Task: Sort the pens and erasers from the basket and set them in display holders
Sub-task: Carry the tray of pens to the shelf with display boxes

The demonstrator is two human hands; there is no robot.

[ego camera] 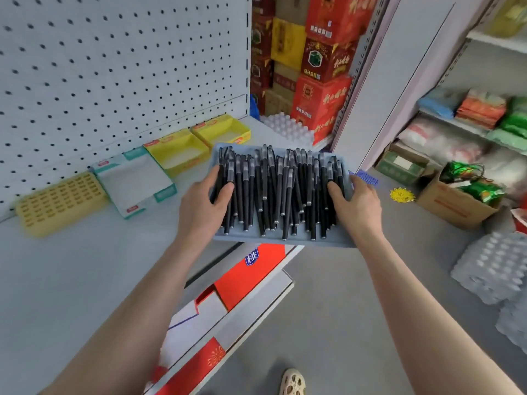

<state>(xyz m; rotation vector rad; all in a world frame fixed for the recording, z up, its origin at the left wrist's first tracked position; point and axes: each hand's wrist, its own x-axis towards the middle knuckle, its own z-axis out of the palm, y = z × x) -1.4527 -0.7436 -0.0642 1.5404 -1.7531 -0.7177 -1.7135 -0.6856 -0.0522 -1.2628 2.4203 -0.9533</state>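
My left hand (204, 202) and right hand (356, 201) grip the blue basket (285, 242) of black pens (273, 189). The display holders (137, 181) look empty; nothing is sorted yet.

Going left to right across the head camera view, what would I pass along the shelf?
Yellow holder with rows of holes → white and teal display box → yellow display box → second yellow display box → blue basket, full of black pens, which the left hand and right hand grip at its ends.
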